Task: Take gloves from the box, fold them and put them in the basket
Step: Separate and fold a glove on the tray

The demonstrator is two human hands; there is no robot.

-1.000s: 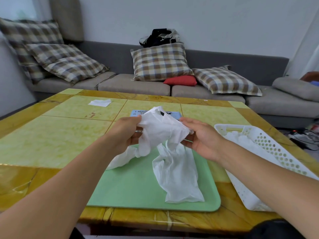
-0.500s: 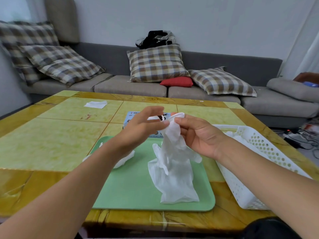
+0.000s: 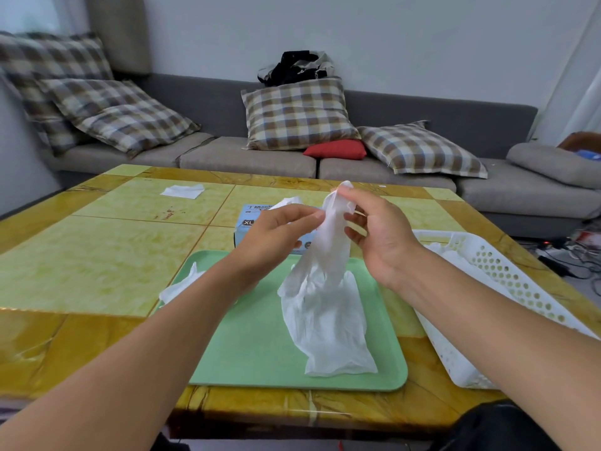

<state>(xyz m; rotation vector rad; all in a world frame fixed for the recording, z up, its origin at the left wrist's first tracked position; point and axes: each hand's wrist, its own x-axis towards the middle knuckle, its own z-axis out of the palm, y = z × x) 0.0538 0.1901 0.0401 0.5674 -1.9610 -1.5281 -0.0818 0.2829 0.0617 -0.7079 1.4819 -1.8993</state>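
Head view, crumpled translucent white glove [image 3: 325,307], hanging limp

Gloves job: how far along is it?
Partly done. White gloves already lie in the basket. Both the left hand and right hand pinch the top of one unfolded glove hanging onto the green tray. Another glove waits there, and the box still offers more.

Hidden and cut-off parts around the glove box

The left hand [image 3: 276,236] and the raised glove [image 3: 325,288] cover most of the glove box [image 3: 248,219]; only its left end shows. A second glove [image 3: 182,284] lies mostly under the left forearm. The basket [image 3: 507,278] seems partly hidden behind the right forearm.
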